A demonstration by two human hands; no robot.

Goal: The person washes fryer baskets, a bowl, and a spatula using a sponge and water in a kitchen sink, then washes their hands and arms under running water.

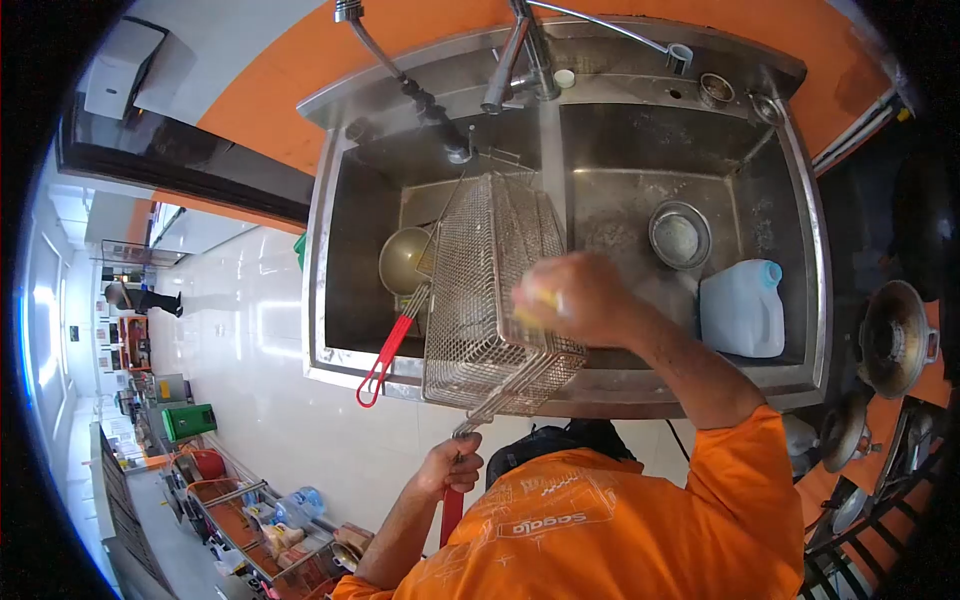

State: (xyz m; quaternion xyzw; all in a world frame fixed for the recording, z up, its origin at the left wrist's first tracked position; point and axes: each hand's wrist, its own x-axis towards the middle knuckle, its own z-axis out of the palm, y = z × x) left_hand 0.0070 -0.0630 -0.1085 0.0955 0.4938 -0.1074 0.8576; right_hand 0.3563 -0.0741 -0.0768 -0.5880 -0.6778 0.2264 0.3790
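Observation:
My left hand [450,466] is wrapped round the handle of a wire fry basket [465,250], near its red grip [452,515]. The basket lies tilted over the front rim of the left sink basin. Against the basket's right side, my right hand [590,295] is closed on a yellowish sponge [540,300], both smeared by motion. A second red handle [390,350] sticks out over the sink edge left of the basket. Under and beside the mesh, a round metal bowl [403,258] sits in the left basin, partly hidden.
In the right basin of the steel sink [640,380] are a metal bowl [680,235] and a white jug [742,310] with a blue cap. A faucet [508,65] and spray hose [425,105] hang above. Woks [897,340] stand at right; a person [145,298] is far left.

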